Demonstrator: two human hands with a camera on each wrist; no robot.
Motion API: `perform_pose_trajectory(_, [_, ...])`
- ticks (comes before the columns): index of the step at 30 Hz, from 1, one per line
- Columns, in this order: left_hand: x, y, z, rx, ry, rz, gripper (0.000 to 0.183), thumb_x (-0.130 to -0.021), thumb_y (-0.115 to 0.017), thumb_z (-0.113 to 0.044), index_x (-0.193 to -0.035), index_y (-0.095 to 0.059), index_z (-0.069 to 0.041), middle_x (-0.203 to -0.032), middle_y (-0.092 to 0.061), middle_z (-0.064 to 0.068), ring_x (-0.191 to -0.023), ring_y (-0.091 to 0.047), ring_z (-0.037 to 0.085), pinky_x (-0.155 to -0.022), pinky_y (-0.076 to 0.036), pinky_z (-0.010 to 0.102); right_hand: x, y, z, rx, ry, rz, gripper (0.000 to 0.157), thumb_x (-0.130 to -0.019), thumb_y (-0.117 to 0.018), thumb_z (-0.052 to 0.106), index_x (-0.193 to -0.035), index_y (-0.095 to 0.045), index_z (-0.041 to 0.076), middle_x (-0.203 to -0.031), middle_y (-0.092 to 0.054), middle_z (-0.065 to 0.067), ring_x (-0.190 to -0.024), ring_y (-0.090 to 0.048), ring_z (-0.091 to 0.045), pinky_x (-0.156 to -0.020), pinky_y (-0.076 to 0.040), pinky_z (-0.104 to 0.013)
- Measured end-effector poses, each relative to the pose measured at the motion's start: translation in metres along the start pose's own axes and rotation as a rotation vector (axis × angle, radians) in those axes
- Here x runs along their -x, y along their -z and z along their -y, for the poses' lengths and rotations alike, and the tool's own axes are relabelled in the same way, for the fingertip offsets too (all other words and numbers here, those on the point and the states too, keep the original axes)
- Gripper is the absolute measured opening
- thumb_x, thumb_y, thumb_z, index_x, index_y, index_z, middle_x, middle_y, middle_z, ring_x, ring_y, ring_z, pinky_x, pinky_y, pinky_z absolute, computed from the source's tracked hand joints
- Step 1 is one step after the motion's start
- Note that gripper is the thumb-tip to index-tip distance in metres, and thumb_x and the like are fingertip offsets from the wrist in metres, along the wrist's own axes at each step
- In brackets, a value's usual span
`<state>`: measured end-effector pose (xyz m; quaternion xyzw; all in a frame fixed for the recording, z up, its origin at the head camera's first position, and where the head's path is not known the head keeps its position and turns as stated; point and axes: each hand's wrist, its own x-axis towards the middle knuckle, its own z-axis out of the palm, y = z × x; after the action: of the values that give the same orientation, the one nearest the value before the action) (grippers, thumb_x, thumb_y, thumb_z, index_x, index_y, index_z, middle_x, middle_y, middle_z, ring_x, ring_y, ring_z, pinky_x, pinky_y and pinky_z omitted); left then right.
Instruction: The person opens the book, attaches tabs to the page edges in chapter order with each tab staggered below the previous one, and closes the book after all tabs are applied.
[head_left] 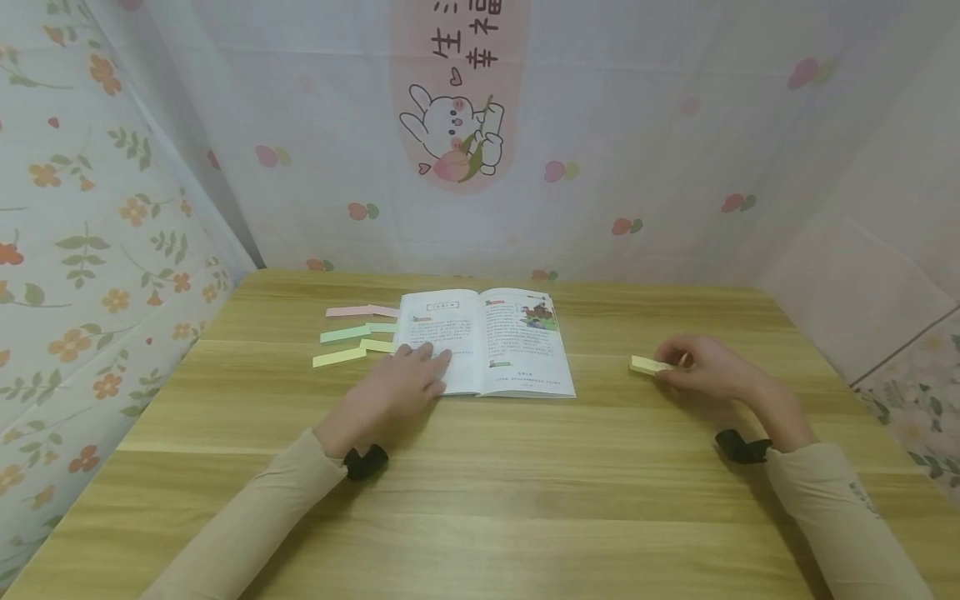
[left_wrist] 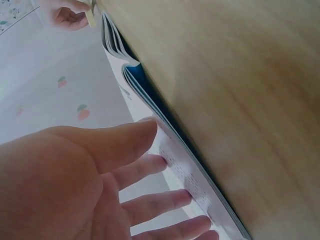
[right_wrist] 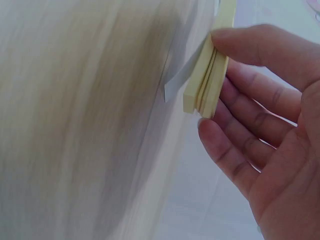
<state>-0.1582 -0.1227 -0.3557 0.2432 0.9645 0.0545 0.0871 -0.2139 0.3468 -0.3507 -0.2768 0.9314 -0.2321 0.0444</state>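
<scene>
An open book (head_left: 521, 354) with printed text and a small colour picture lies on the table. My left hand (head_left: 405, 382) rests on the lower part of its left page, fingers extended over the paper in the left wrist view. To the right of the book, my right hand (head_left: 701, 364) pinches a thin pad of yellow sticky notes (right_wrist: 214, 70) between thumb and fingers. In the right wrist view the pad's layers are slightly parted, and a pale strip (right_wrist: 185, 75) sticks out from beside it. Part of the pad is hidden by the thumb.
Pink strips (head_left: 348, 312), green strips (head_left: 345, 333) and yellow strips (head_left: 339, 357) extend leftward from the book's left edge. The wooden table (head_left: 495, 483) meets a printed curtain (head_left: 592, 133) at the back and a floral curtain (head_left: 90, 250) on the left.
</scene>
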Motion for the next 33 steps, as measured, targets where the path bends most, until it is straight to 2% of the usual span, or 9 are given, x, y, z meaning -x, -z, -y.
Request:
perform_pose_trajectory(5, [-0.004,0.003,0.002,0.011,-0.002,-0.021,0.053,-0.108,-0.048,-0.029,-0.155,-0.039,-0.006,-0.147,-0.047,0.019,-0.125,-0.049,0.041,-0.103,-0.044,0.054,-0.001,0.001,0.007,0.032,-0.006,-0.038,0.012,-0.091,-0.075,0.014,-0.101,-0.072,0.008,-0.094,-0.069,0.003,-0.086,-0.061,-0.016,-0.078,-0.053,-0.040])
perform_pose_trajectory(11, [-0.007,0.007,0.004,0.062,-0.006,-0.065,0.052,-0.106,-0.052,-0.027,-0.152,-0.043,-0.004,-0.145,-0.049,0.023,-0.128,-0.050,0.043,-0.105,-0.042,0.056,-0.003,0.003,0.013,0.039,-0.012,-0.073,0.012,-0.093,-0.072,0.015,-0.103,-0.072,0.008,-0.097,-0.070,0.001,-0.089,-0.063,-0.021,-0.079,-0.052,-0.047])
perform_pose_trajectory(15, [-0.008,0.009,0.006,0.091,-0.010,-0.103,0.051,-0.105,-0.052,-0.025,-0.150,-0.045,-0.003,-0.143,-0.052,0.022,-0.127,-0.051,0.042,-0.103,-0.045,0.055,-0.005,0.004,0.019,0.061,0.013,-0.119,0.014,-0.093,-0.072,0.014,-0.104,-0.072,0.005,-0.097,-0.071,-0.001,-0.087,-0.064,-0.022,-0.075,-0.053,-0.046])
perform_pose_trajectory(21, [-0.008,0.015,0.007,0.091,-0.015,-0.168,0.051,-0.105,-0.052,-0.026,-0.149,-0.046,-0.002,-0.143,-0.052,0.023,-0.131,-0.050,0.042,-0.103,-0.045,0.055,-0.009,0.005,0.026,0.107,0.071,-0.200,0.010,-0.091,-0.075,0.011,-0.100,-0.073,0.006,-0.091,-0.070,0.001,-0.083,-0.063,-0.018,-0.074,-0.054,-0.042])
perform_pose_trajectory(27, [-0.007,0.024,0.008,0.133,-0.014,-0.221,0.051,-0.105,-0.052,-0.027,-0.149,-0.046,-0.001,-0.145,-0.049,0.024,-0.131,-0.050,0.041,-0.100,-0.048,0.055,-0.010,0.008,0.034,0.132,0.087,-0.221,0.015,-0.090,-0.077,0.013,-0.103,-0.072,0.006,-0.097,-0.071,-0.001,-0.085,-0.065,-0.021,-0.075,-0.054,-0.048])
perform_pose_trajectory(33, [-0.001,0.038,0.011,0.204,0.004,-0.280,0.053,-0.104,-0.055,-0.027,-0.149,-0.045,-0.001,-0.143,-0.051,0.021,-0.119,-0.059,0.035,-0.097,-0.050,0.049,-0.011,0.011,0.048,0.129,0.087,-0.236,0.020,-0.090,-0.076,0.010,-0.108,-0.071,0.002,-0.103,-0.072,-0.010,-0.087,-0.066,-0.027,-0.077,-0.054,-0.050])
